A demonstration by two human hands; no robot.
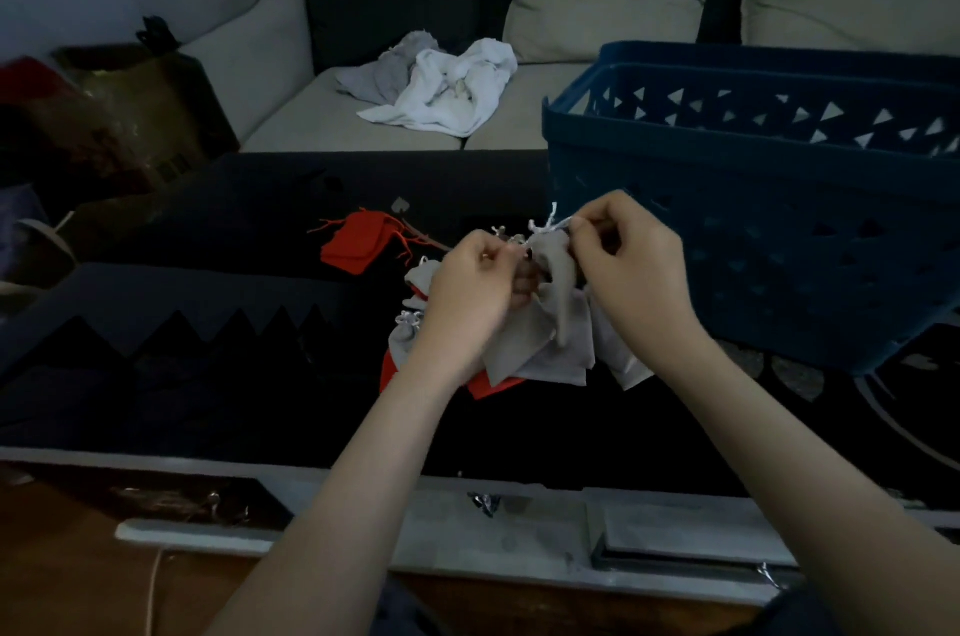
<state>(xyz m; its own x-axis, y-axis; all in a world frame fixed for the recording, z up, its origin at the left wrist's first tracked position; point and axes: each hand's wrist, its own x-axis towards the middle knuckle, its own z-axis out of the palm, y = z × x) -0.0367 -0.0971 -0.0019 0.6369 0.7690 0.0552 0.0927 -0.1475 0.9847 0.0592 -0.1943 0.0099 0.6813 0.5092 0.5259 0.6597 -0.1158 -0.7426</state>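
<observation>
The left hand (470, 279) and right hand (631, 266) pinch the white cords (545, 225) of a small grey cloth pouch (560, 295). The heap of grey and red cloth pouches (524, 360) beneath it, mid-table, likely waits.

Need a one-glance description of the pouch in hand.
Find the blue basket on the right; just left of it two hands meet above a pile of grey pouches. The left hand and right hand hold one grey pouch up between them. It alone is lifted, its white strings pinched.

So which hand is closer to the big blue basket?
Right. The right hand is close beside the blue basket, while the left hand is farther away, across the grey pouch both hold.
</observation>
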